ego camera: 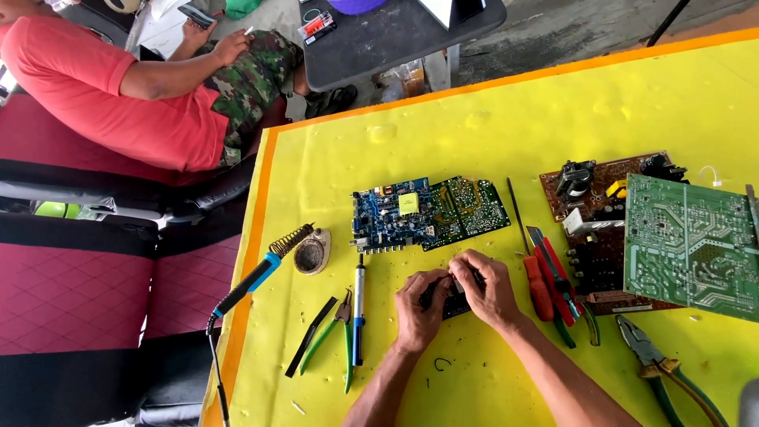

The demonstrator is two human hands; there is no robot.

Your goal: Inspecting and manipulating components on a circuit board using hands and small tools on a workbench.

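A small dark component (pixel 457 299), flat and boxy, is held just above the counter (pixel 506 119), near its front edge and below the circuit boards. The left hand (pixel 419 304) is closed on its left end, the fingers curled tight over it; the right hand (pixel 489 286) is closed on its right end, thumb and fingers pinched round it. Both grips are shut on the piece, and most of it is hidden under the fingers.

The counter is covered with a smooth, bright yellow sheet edged in orange, slightly dimpled. Just beyond the hands a blue circuit board (pixel 389 215) studded with parts lies touching a green circuit board (pixel 468 207) with fine pale traces. To the left a soldering iron (pixel 257 277) with a blue and black handle rests in a coiled wire stand by a round tin (pixel 310 255). A slim desoldering pump (pixel 359 304) lies upright in view, beside green-handled pliers (pixel 341 336) and black tweezers (pixel 310 336). To the right lie a red-handled screwdriver (pixel 531 269), red cutters (pixel 557 281), a brown circuit board (pixel 597 186) carrying bulky parts, a large green circuit board (pixel 692 245) overlapping it, and yellow-and-green pliers (pixel 660 368). A person in a red shirt (pixel 118 95) is seated at upper left.
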